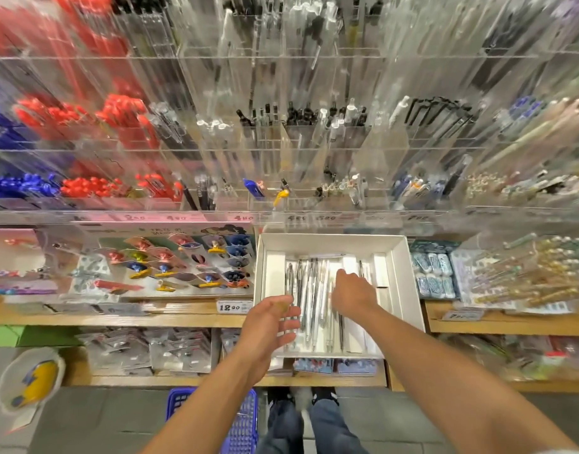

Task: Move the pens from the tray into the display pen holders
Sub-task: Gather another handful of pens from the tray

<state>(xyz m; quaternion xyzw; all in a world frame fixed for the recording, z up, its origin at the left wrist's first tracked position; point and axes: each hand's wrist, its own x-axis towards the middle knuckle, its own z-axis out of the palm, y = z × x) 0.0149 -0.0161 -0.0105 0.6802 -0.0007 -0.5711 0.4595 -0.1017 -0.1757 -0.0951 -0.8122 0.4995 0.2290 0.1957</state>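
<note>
A white tray is sitting on the wooden shelf, directly beneath the clear display pen holders that are rising in tiers above it. The pens, slim and silvery, are lying lengthwise side by side in the middle of the tray.

The right hand is reaching down into the tray, its knuckles up and its fingers curling down onto the pens; whether they are pinching one cannot be told, since the back of the hand is hiding the tips. The left hand is hovering at the tray's near left corner, palm turned inward, its fingers loosely spread and holding nothing.

Around the tray, a board of colourful clips is lying just to the left, and packaged erasers are sitting just to the right. A price tag is hanging on the shelf edge beside the left hand. A blue basket is standing on the floor by the person's feet.
</note>
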